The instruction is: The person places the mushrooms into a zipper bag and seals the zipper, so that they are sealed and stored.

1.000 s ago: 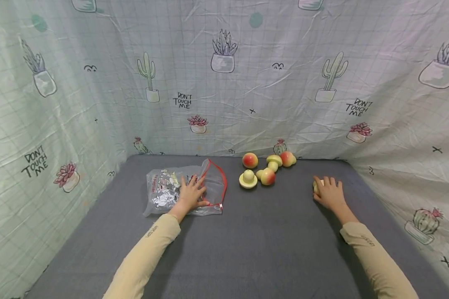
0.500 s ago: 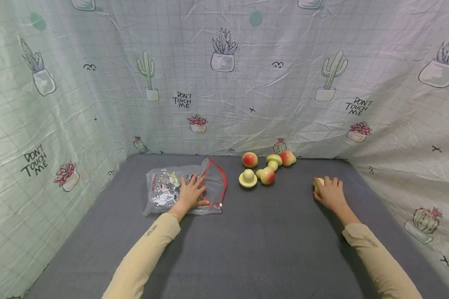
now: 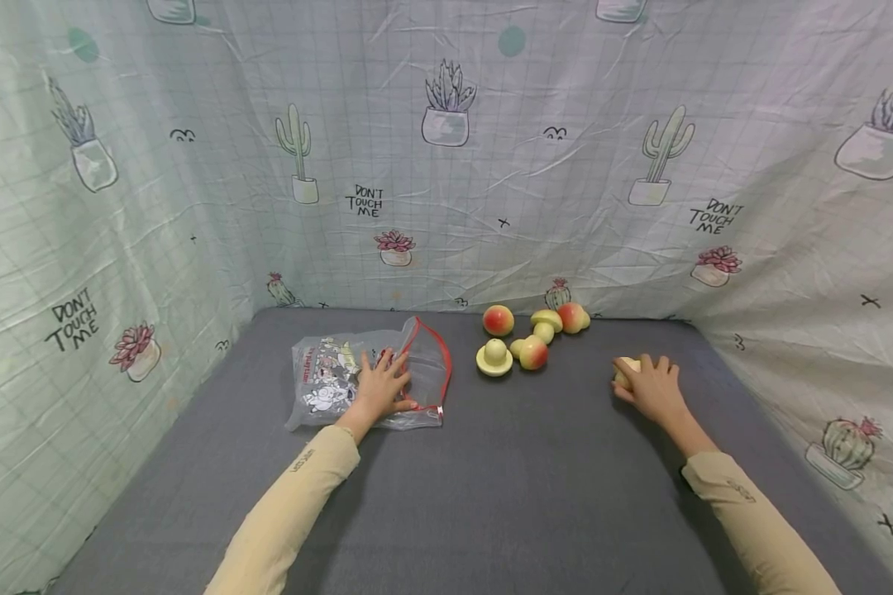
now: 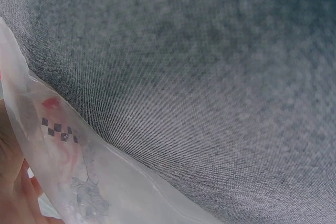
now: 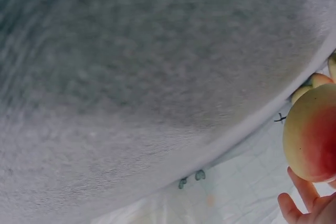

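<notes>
My left hand [image 3: 378, 387], fingers spread, rests flat on a clear plastic bag [image 3: 323, 376] with a red-edged opening and printed cartoon figures. In the left wrist view the bag's clear plastic [image 4: 121, 182] covers the lower left, and part of the hand [image 4: 16, 182] shows at its edge. On the right side of the table, my right hand [image 3: 651, 388] grips a yellow-and-red peach [image 3: 625, 374], mostly covered by the fingers in the head view. The right wrist view shows this peach [image 5: 310, 129] large and rounded, with fingertips [image 5: 302, 184] against it.
Between the hands, toward the back, lie a round red-yellow peach [image 3: 499, 320], two pale yellow mushrooms, one cap-down [image 3: 494, 358] and one tilted [image 3: 546, 322], and two red-yellow pears, one nearer [image 3: 533, 353] and one farther [image 3: 571, 317]. A patterned curtain [image 3: 446, 198] borders the grey table [image 3: 521, 479].
My right hand has shifted slightly left and toward me with the peach, which now shows more beyond the fingers. The left hand and the bag have stayed in place.
</notes>
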`<state>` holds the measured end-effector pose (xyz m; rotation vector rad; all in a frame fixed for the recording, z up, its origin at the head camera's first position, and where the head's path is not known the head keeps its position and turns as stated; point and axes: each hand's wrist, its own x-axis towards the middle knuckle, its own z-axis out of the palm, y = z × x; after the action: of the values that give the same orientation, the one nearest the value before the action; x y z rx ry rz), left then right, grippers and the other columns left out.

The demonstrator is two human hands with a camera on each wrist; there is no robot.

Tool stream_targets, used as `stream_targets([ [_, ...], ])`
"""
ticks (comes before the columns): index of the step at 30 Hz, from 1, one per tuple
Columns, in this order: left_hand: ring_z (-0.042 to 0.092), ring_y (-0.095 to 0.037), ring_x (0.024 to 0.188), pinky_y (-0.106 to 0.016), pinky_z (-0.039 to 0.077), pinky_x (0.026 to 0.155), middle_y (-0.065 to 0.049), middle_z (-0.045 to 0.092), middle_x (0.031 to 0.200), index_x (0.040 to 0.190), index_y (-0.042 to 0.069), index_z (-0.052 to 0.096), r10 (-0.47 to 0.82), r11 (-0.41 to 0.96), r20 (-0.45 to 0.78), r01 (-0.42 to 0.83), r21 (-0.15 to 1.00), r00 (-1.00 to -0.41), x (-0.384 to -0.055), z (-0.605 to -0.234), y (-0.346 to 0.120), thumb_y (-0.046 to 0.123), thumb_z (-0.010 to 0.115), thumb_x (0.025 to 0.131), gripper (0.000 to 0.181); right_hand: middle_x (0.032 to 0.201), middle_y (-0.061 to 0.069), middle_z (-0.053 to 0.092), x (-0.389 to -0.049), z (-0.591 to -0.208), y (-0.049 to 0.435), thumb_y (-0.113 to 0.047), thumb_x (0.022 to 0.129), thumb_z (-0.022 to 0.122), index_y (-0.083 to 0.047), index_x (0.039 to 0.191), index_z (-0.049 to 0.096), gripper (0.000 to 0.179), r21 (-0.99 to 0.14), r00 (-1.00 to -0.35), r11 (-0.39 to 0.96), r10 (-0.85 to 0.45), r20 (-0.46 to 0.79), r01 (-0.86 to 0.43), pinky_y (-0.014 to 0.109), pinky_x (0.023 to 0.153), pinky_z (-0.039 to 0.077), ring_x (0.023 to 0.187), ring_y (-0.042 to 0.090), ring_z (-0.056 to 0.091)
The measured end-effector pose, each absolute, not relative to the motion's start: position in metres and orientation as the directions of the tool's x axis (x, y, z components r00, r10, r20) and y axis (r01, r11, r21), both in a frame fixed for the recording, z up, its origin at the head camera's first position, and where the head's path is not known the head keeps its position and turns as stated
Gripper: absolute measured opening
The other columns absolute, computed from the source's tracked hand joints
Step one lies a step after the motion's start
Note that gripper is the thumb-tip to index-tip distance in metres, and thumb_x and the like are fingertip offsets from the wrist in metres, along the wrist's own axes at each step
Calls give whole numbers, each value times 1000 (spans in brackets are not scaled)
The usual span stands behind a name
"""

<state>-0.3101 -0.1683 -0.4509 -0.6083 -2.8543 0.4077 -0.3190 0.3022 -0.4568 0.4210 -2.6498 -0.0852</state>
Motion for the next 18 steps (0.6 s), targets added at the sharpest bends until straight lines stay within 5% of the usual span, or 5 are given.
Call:
stream_targets([
  [7,31,-33,131,-66,22,95,-6,36,142,122,18,54,428,880,136,377,-291,-894,-308,-450,-168,61,51,75,64,98,28,49,-316,-453,291,-38,82,58,-18,119,54,42,145,-799,935,-352,486,-324,52,61,32,73,43,41],
  [10,30,-32,131,-66,22,96,-6,35,142,122,18,53,424,880,134,373,-295,-896,-308,-449,-168,61,51,75,64,99,29,48,-315,-450,283,-55,89,30,-18,118,54,53,152,-766,924,-376,520,-351,52,62,33,75,44,42],
  [14,30,-32,131,-66,22,96,-6,35,142,123,19,53,421,880,133,368,-299,-897,-308,-449,-168,62,50,75,64,98,29,47,-315,-447,272,-63,82,-2,-19,117,55,80,166,-729,912,-401,555,-375,50,60,33,73,43,43],
  [18,30,-33,131,-66,22,96,-6,35,142,123,19,53,421,880,129,371,-296,-898,-309,-451,-168,62,50,75,64,98,29,46,-315,-445,264,-62,85,6,-21,117,56,72,166,-726,904,-416,547,-394,49,62,32,74,42,44],
])
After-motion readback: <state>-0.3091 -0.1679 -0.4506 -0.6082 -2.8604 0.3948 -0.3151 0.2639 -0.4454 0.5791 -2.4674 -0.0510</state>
